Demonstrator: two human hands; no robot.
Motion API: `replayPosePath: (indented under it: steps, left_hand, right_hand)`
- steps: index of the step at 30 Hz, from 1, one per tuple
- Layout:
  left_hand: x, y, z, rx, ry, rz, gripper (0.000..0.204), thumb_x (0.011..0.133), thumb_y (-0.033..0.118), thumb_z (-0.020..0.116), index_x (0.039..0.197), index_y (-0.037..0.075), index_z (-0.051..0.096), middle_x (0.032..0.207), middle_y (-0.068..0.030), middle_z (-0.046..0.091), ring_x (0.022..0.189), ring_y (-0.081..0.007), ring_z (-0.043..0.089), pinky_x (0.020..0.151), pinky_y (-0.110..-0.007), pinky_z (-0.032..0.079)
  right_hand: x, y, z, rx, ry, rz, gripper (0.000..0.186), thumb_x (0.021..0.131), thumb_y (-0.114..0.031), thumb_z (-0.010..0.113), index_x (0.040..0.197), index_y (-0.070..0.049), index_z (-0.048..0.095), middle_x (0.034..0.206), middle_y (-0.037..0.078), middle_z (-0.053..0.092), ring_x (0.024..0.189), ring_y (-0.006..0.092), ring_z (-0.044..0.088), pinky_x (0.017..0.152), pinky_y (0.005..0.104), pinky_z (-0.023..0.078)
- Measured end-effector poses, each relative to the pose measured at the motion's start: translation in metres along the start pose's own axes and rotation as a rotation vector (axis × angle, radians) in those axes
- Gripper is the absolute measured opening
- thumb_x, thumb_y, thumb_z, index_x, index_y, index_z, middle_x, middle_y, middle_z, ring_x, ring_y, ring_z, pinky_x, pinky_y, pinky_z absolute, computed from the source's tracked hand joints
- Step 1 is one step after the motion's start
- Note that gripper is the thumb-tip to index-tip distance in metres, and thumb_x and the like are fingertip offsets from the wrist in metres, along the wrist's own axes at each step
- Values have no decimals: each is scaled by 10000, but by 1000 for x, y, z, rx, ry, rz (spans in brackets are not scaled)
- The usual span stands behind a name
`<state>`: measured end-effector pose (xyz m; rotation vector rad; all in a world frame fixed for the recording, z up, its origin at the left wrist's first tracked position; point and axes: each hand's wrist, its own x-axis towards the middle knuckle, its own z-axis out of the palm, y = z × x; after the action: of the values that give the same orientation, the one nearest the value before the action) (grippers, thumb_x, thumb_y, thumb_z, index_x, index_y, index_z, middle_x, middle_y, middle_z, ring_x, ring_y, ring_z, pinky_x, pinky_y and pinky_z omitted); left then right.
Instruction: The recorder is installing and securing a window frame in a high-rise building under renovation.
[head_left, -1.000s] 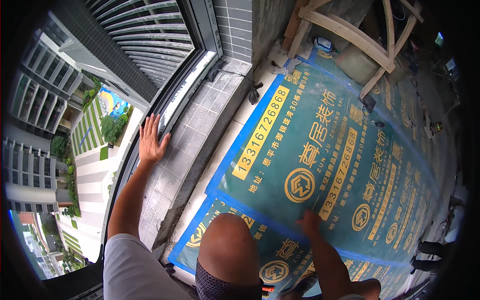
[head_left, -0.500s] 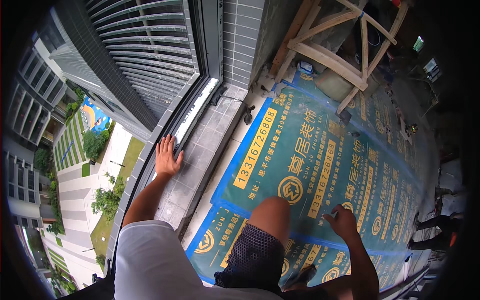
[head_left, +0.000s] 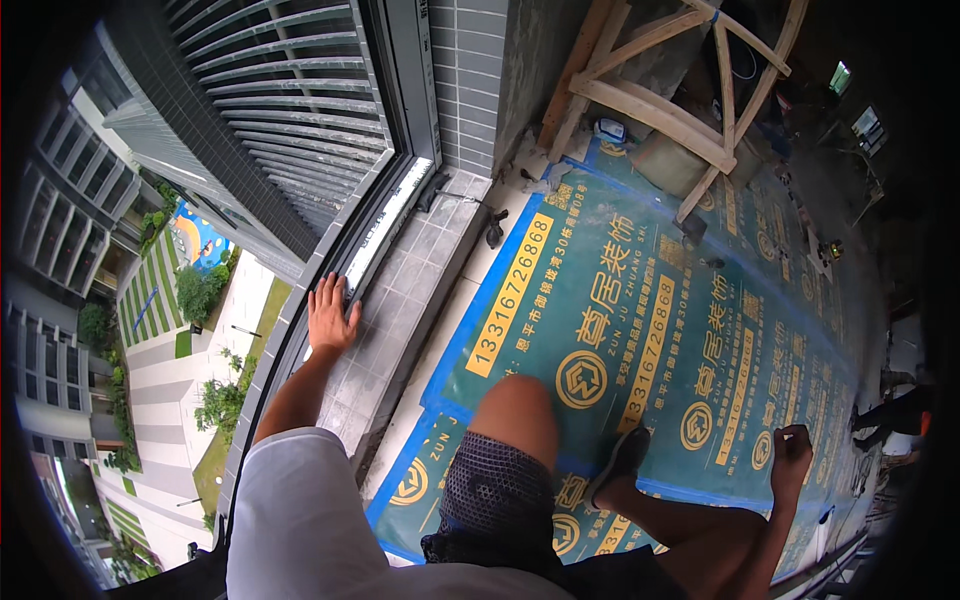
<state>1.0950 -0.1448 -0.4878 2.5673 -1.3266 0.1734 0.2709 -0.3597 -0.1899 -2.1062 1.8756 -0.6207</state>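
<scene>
My left hand (head_left: 332,318) lies flat with fingers apart on the dark window frame (head_left: 325,262), beside the tiled sill (head_left: 400,285). A white strip (head_left: 385,222) runs along the frame just beyond its fingertips. Out to the right, my right hand (head_left: 792,455) hangs above the floor with its fingers curled in; I see nothing in it. Below it spreads a green protective floor sheet (head_left: 640,300) with yellow printing and blue taped edges. My bent knee and a dark shoe (head_left: 622,465) show over the sheet.
Outside the window, far below, lies a courtyard with trees (head_left: 203,290). A wooden trestle (head_left: 660,115) stands at the far right, near a grey tiled wall (head_left: 465,90). A small dark object (head_left: 496,228) sits by the sill's foot. A person's legs (head_left: 890,420) show at the right rim.
My right hand has swung outward to the right and its fingers look more curled. My right leg has come forward, its shoe now on the sheet. My left hand stays on the window frame.
</scene>
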Motion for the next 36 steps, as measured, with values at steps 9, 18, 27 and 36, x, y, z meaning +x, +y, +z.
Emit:
replayPosePath:
  steps: [9,18,27,36]
  left_hand:
    - [5,7,4,92,-13,-16,697,1012,471,582,1590,108,446,1676,-144,403,1573,-352,330,1296,-529,228]
    - [4,8,4,111,-50,3,745,992,488,607,1607,108,422,1688,-156,372,1585,-369,302,1296,-535,226]
    - [8,9,-2,85,-21,21,765,974,480,619,1602,93,416,1656,-191,396,1559,-394,330,1270,-527,256]
    - [79,22,9,26,-29,55,747,923,509,651,1464,21,486,1530,-215,455,1483,-414,381,1272,-554,236]
  right_hand:
    - [23,-73,12,117,-205,48,218,957,-50,723,1152,-45,627,719,-21,453,681,74,419,634,286,333]
    - [14,-64,22,-23,-321,61,244,870,62,717,1063,-53,624,654,-20,398,622,79,374,586,301,299]
    - [29,-70,36,7,-333,27,240,865,33,771,1048,-44,636,630,3,476,583,95,459,575,302,353]
    - [136,-212,138,-83,-653,-477,274,856,-97,848,1050,-10,675,658,87,608,605,196,617,582,358,454]
